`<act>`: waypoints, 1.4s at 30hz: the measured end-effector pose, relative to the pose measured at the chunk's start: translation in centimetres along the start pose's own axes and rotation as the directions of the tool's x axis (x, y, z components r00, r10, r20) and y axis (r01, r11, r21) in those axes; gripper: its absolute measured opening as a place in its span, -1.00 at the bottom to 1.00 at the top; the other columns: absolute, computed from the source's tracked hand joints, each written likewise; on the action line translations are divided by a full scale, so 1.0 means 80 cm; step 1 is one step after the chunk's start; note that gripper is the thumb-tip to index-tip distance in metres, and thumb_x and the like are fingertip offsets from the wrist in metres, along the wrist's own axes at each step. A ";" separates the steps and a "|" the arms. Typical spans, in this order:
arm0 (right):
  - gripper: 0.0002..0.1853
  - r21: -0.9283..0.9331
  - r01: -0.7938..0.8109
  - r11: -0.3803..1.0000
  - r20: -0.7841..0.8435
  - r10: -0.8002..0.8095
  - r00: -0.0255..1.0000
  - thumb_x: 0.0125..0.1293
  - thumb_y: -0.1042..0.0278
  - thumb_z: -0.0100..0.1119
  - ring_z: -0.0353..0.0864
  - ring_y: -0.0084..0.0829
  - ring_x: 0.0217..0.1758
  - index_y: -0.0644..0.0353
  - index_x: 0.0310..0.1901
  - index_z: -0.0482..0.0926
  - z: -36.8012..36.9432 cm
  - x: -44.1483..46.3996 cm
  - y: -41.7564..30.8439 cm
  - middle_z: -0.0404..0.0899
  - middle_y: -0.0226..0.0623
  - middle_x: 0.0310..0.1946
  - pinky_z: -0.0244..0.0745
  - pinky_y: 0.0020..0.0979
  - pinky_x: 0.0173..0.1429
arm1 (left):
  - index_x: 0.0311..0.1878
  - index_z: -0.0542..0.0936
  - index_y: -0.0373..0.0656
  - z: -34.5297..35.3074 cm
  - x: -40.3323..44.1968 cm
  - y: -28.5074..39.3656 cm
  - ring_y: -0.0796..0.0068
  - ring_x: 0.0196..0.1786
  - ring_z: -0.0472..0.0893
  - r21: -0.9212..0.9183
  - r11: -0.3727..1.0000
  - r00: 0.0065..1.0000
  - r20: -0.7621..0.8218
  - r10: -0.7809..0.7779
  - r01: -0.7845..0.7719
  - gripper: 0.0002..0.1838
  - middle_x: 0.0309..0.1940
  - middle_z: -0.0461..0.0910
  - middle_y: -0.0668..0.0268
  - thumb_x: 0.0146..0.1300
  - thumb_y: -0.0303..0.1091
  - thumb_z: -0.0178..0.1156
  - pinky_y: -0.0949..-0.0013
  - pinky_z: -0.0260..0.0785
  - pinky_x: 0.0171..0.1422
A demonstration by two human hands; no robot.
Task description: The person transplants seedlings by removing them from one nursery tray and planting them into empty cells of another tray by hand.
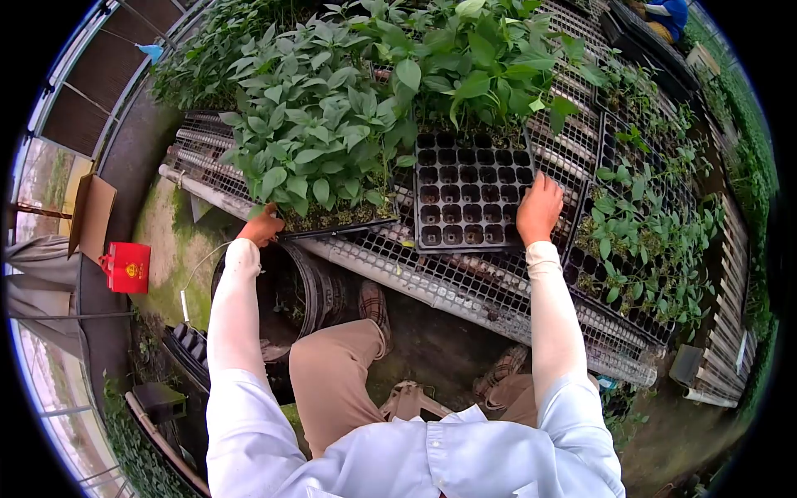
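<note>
My left hand (261, 226) is closed on the front left corner of a seedling tray (340, 228) filled with leafy green seedlings (311, 141). To its right lies a black cell tray (473, 189), its front cells bare of plants and its far end covered by tall seedlings (490, 62). My right hand (540, 207) grips this tray's right edge, fingers curled at the rim. Both trays rest on a wire mesh bench (465, 278). The undersides of both grips are hidden.
A black bucket (311, 286) stands below the bench's front edge. More trays with sparse seedlings (639, 241) lie on the right. A red box (129, 267) and an open cardboard box (91, 216) are at left. Another person in blue (668, 17) is at the far right.
</note>
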State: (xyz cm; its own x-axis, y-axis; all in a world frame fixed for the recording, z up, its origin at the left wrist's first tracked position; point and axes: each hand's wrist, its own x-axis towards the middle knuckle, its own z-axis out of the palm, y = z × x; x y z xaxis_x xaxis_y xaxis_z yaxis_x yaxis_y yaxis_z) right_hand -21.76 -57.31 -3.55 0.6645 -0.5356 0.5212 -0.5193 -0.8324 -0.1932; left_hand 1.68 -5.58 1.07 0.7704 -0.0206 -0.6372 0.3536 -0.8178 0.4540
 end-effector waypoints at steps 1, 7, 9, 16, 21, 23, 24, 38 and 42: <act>-0.62 0.054 0.061 0.997 -0.039 -0.059 0.997 0.30 0.51 0.08 0.51 -0.01 0.16 0.26 0.16 0.51 -0.019 0.002 -0.028 0.57 -0.03 0.06 0.43 -0.08 0.21 | 0.58 0.17 0.03 0.000 0.000 0.005 0.55 -0.58 0.25 -0.001 1.000 1.000 0.004 -0.027 0.027 -0.17 -0.56 0.34 0.37 0.18 -0.39 0.15 0.38 -0.06 -0.54; -0.77 0.687 -0.022 0.726 0.287 -0.243 0.927 0.27 0.57 -0.01 0.63 0.16 -0.16 0.29 -0.07 0.56 0.012 -0.042 -0.204 0.63 0.05 -0.17 0.56 0.00 -0.06 | 0.00 0.50 -0.03 -0.015 0.057 -0.020 0.45 -0.38 0.37 0.305 0.952 0.992 0.104 -0.071 0.036 -0.71 -0.30 0.53 0.42 0.37 -0.07 0.08 0.31 0.26 -0.34; -0.82 0.663 -0.052 0.747 0.424 -0.316 0.849 0.24 0.59 -0.02 0.63 0.16 -0.12 0.29 -0.15 0.54 0.048 -0.054 -0.241 0.63 0.10 -0.17 0.55 0.03 -0.05 | -0.13 0.51 -0.07 -0.020 0.089 -0.037 0.49 -0.50 0.30 0.287 0.955 0.991 0.085 -0.107 0.079 -0.79 -0.43 0.49 0.40 0.33 -0.16 0.15 0.33 0.14 -0.46; -0.79 0.690 -0.276 0.668 0.578 -0.279 0.767 0.32 0.48 0.08 0.59 0.29 -0.03 0.38 -0.06 0.45 0.101 -0.071 -0.286 0.62 0.26 -0.15 0.51 0.05 0.01 | -0.15 0.56 -0.13 -0.022 0.112 -0.059 0.51 -0.65 0.31 0.325 0.944 0.998 0.006 -0.069 0.063 -0.78 -0.43 0.56 0.33 0.26 -0.23 0.28 0.33 0.11 -0.59; -0.61 0.677 -0.429 0.598 0.614 -0.138 0.777 0.31 0.41 0.17 0.61 0.29 -0.07 0.43 0.09 0.37 0.081 -0.088 -0.314 0.63 0.29 -0.20 0.49 0.09 0.03 | 0.04 0.59 -0.12 -0.027 0.205 -0.152 -0.12 -0.27 0.66 0.669 0.446 0.471 -0.160 0.867 -0.594 -0.66 -0.23 0.70 0.07 0.22 -0.22 0.25 -0.05 0.49 -0.24; -0.63 0.627 -0.577 0.524 0.726 -0.124 0.676 0.29 0.44 0.18 0.59 0.30 -0.07 0.42 0.07 0.38 0.099 -0.107 -0.322 0.60 0.30 -0.21 0.50 0.09 0.01 | 0.08 0.58 -0.11 -0.007 0.158 -0.115 -0.26 -0.18 0.66 0.553 0.648 0.650 -0.232 0.723 -0.524 -0.63 -0.15 0.71 0.01 0.21 -0.26 0.22 -0.13 0.51 -0.15; -0.63 0.620 -0.590 0.517 0.734 -0.119 0.668 0.29 0.44 0.18 0.59 0.30 -0.07 0.42 0.07 0.38 0.126 -0.125 -0.322 0.60 0.30 -0.21 0.50 0.09 0.01 | 0.09 0.58 -0.12 0.008 0.120 -0.094 -0.29 -0.15 0.64 0.619 0.704 0.684 -0.345 0.643 -0.349 -0.63 -0.13 0.69 -0.02 0.22 -0.29 0.18 -0.16 0.51 -0.12; -0.87 0.733 0.112 0.671 0.234 -0.404 0.884 0.09 0.54 0.18 0.69 0.01 -0.24 0.14 -0.34 0.69 0.058 -0.073 -0.321 0.61 -0.10 -0.24 0.59 -0.08 -0.19 | 0.16 0.63 -0.20 0.128 -0.159 0.053 -0.08 -0.11 0.69 0.222 0.776 0.728 -0.267 0.631 -0.591 -0.59 -0.22 0.68 -0.09 0.29 -0.23 0.21 0.10 0.49 -0.01; -0.93 0.698 0.174 0.694 0.174 -0.400 0.900 0.05 0.43 0.24 0.69 -0.08 -0.31 0.07 -0.39 0.67 0.054 -0.060 -0.313 0.61 -0.17 -0.36 0.57 -0.11 -0.28 | 0.13 0.60 -0.19 0.162 -0.133 0.076 -0.17 -0.07 0.65 0.273 0.841 0.809 -0.252 0.531 -0.467 -0.61 -0.15 0.68 -0.06 0.28 -0.24 0.23 0.06 0.49 0.01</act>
State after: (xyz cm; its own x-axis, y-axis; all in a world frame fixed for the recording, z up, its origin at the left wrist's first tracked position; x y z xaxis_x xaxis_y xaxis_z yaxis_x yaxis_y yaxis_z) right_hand -9.65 -34.47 -4.79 0.8991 -0.1733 0.4020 0.1303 -0.7707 -0.6237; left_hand -11.27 -17.83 2.56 0.9448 -0.3061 -0.1172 -0.2073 -0.8349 0.5098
